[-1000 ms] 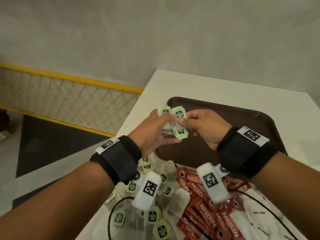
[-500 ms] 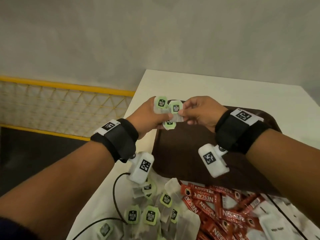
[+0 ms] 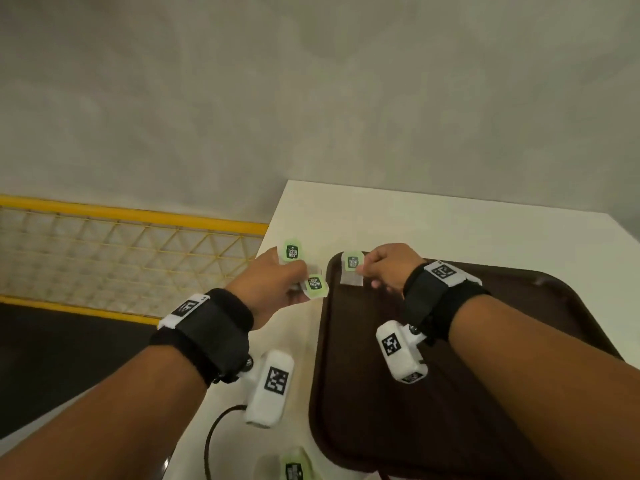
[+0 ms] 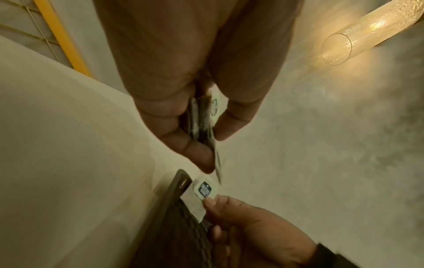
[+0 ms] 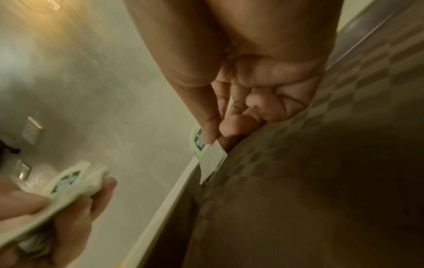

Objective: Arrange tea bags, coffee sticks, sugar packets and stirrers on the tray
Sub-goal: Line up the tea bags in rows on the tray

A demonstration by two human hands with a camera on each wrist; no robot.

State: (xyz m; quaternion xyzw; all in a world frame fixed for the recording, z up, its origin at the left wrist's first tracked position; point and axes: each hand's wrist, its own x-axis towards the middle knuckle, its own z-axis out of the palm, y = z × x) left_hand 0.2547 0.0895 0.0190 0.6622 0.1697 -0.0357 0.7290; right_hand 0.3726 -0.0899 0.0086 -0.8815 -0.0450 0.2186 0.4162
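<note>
Tea-bag step: right hand (image 3: pixel 388 268) pinches 1 tea bag (image 3: pixel 352 268) at the tray (image 3: pixel 485 427)'s far-left corner — needs laying flat. Left hand (image 3: pixel 273 289) grips spare tea bags (image 3: pixel 304 271) — over the table's left edge.

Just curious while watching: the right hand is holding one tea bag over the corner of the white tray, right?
Not quite: the tray is dark brown, not white, as the head view shows. The right hand does pinch one tea bag over its corner.

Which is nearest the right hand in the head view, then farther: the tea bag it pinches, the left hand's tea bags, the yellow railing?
1. Pinched tea bag, at the tray's far-left corner.
2. Left hand's tea bags, left, beside the tray.
3. Yellow railing, far left.
</note>
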